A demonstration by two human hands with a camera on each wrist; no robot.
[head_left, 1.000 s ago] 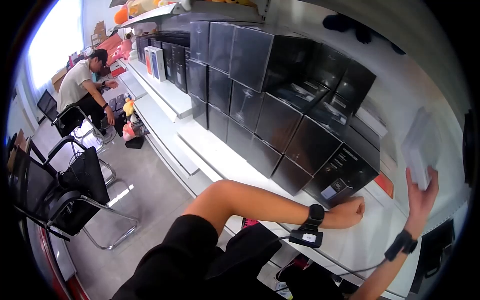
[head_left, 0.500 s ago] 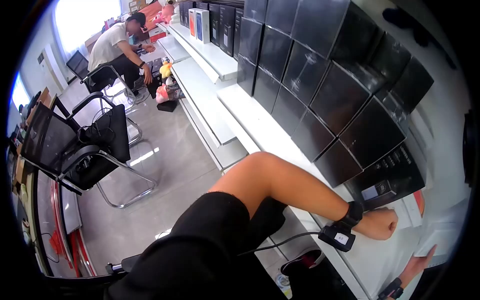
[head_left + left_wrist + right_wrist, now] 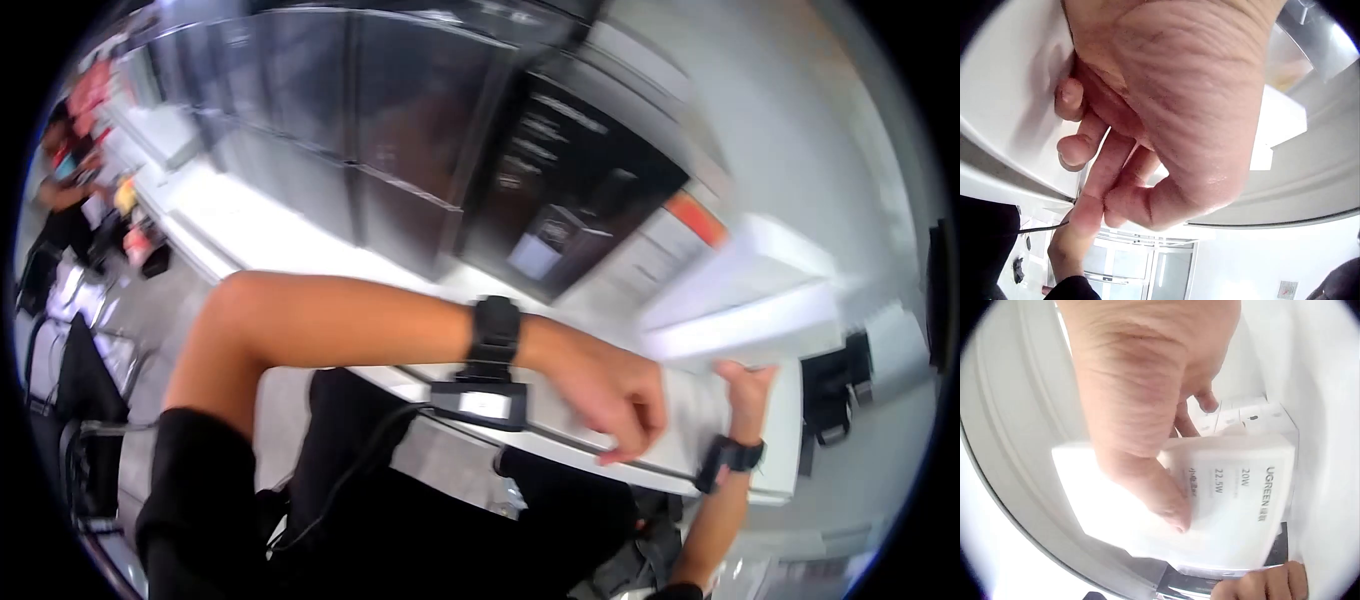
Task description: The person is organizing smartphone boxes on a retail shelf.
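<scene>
My right hand (image 3: 750,395) holds a white UGREEN power bank box (image 3: 1235,500), its thumb pressed on the printed face and its fingers behind. In the head view the white box (image 3: 745,325) is tilted close over the right end of the shelf. My left hand (image 3: 610,390) hangs over the shelf's front edge with loosely curled fingers and nothing in them. Seen from the left wrist, the thumb and fingers (image 3: 1088,212) bend loosely inward. A black box with white print (image 3: 590,180) stands just beyond the left forearm.
Stacked dark wrapped boxes (image 3: 300,130) fill the white shelf (image 3: 270,230) to the left. Flat white boxes (image 3: 1250,419), some with a small logo, lie behind the held box. An orange-ended box (image 3: 697,218) is beside the black one. Another person (image 3: 65,190) sits far left.
The head view has swung right and down. My right hand has brought the white box lower, over the shelf end. My left hand has loosened from a fist and moved to the shelf's front edge.
</scene>
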